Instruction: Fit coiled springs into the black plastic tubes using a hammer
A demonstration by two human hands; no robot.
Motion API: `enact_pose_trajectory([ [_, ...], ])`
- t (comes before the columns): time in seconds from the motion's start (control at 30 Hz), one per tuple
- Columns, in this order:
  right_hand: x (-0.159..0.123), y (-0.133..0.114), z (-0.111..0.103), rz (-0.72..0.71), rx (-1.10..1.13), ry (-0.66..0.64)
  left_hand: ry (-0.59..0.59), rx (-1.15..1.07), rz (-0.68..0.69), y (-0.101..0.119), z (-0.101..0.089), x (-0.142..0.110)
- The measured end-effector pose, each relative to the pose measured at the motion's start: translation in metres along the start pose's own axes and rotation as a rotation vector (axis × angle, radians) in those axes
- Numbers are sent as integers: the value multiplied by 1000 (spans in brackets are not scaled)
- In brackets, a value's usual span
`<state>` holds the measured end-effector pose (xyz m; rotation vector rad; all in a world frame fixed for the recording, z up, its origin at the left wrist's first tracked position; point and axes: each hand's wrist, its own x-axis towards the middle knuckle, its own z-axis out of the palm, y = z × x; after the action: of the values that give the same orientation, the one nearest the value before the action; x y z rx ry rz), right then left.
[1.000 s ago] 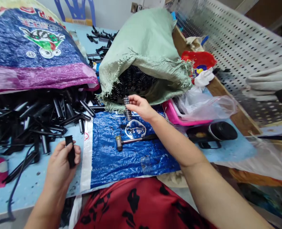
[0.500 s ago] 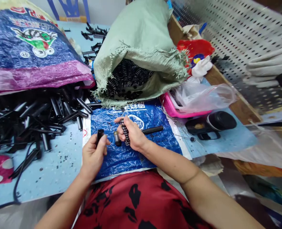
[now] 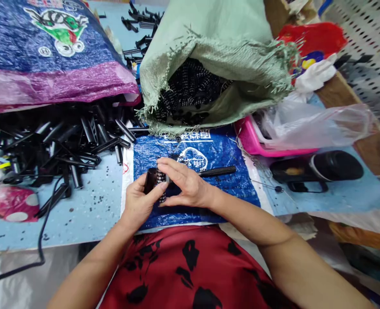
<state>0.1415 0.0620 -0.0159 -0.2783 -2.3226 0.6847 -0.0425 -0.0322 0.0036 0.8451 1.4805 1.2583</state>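
Observation:
Over the blue plastic sheet [image 3: 241, 193], my two hands meet at their fingertips. My left hand [image 3: 137, 201] is closed around a short, dark, glossy black plastic piece [image 3: 150, 178], with the thumb reaching across to a black strip dotted with pale spots [image 3: 161, 177]. My right hand [image 3: 190, 184] pinches that strip against the black piece's right side. Whether the two parts are joined, I cannot tell. A hammer's black handle [image 3: 220, 171] sticks out behind my right hand, which hides its head. Many similar dotted strips [image 3: 193, 86] fill the mouth of the green woven sack [image 3: 218, 25].
Black plastic parts [image 3: 77, 141] lie heaped at left below a blue and purple bag [image 3: 64, 81]. A dark cable [image 3: 41, 240] hangs over the front edge. To the right are a pink tray [image 3: 251, 139], a clear plastic bag [image 3: 312, 126] and a black flask [image 3: 334, 165].
My right hand has drawn the dotted strip from the sack's mouth toward me. My left hand has brought the black piece rightward, and the two parts now touch. The camera view has shifted down.

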Motion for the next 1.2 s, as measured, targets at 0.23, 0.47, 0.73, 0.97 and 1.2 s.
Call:
enact_pose_trajectory([
  [0.23, 2, -16, 14, -41, -72, 44, 132, -20, 77, -11, 7, -5],
  [0.47, 0, -16, 12, -41, -88, 73, -28, -410, -184, -3, 5, -5],
  [0.73, -12, -9, 17, -1, -176, 55, -25, -410, -234, -11, -9, 3],
  [0.97, -24, -15, 5, 127, -154, 44, 9, -376, -271, -10, -6, 6],
  [1.2, -16, -18, 17, 102, -106, 84, -65, -420, -305, -9, 6, 2],
])
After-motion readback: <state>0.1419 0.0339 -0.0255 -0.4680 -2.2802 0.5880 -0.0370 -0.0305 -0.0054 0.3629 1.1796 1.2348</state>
